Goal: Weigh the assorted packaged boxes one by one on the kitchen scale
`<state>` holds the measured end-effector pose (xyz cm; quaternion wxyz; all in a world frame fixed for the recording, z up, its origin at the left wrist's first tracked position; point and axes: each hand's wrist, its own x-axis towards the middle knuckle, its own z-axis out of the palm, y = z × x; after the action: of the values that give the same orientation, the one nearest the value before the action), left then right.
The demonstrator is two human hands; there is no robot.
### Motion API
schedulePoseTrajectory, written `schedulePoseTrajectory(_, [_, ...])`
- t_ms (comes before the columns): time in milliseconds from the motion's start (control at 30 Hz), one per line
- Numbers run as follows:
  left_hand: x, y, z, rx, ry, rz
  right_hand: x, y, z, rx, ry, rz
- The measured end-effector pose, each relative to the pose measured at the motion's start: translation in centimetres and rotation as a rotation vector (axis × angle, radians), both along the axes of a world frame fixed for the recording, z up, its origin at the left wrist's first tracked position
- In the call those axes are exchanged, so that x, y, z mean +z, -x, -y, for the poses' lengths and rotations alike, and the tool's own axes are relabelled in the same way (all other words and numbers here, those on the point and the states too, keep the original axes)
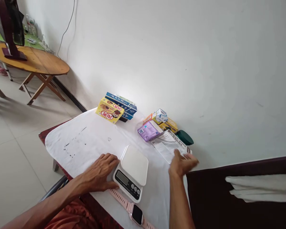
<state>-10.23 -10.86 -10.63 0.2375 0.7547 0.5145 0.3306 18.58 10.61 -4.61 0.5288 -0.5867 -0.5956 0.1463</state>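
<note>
A white digital kitchen scale sits on the white tablecloth, its platform bare and its display too dim to read. My left hand lies along the scale's left side, fingertips and thumb apart and touching the edge. Below the scale is a smartwatch with a pink strap, laid out on the cloth. My right hand hovers at the table's right, close to a white printed carton. Its thumb and fingers are apart and a little blurred; I see nothing held in them.
At the back stand a yellow snack box and blue boxes. Right of them are a purple pouch, a yellow box and a dark green lid-like object. The wall borders the table. A fan stands on a round wooden table.
</note>
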Motion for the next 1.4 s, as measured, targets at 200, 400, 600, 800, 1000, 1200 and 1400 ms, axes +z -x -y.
schedulePoseTrajectory(200, [0.2,0.1,0.1,-0.001,0.020,-0.002,0.0,15.0,-1.3,0.353,-0.036,0.103])
schedulePoseTrajectory(400, [-0.1,0.0,-0.1,0.015,0.062,0.023,-0.5,24.8,-3.2,0.573,0.018,0.298])
schedulePoseTrajectory(600, [-0.4,0.1,-0.3,0.010,0.065,0.022,-0.8,27.0,-4.2,0.557,0.054,0.342])
schedulePoseTrajectory(800, [-0.6,0.0,-0.3,0.024,0.051,0.023,1.0,24.3,-1.4,0.615,0.133,0.352])
schedulePoseTrajectory(1000, [-0.7,0.0,0.0,0.018,0.036,0.021,4.7,15.9,4.3,0.613,0.214,0.089])
schedulePoseTrajectory(1200, [-0.4,0.2,-0.2,-0.018,0.005,-0.011,7.0,4.9,10.6,0.431,0.366,0.182])
schedulePoseTrajectory(1400, [-0.5,0.2,-0.1,-0.025,-0.041,-0.003,4.4,0.4,14.3,0.409,0.431,0.152])
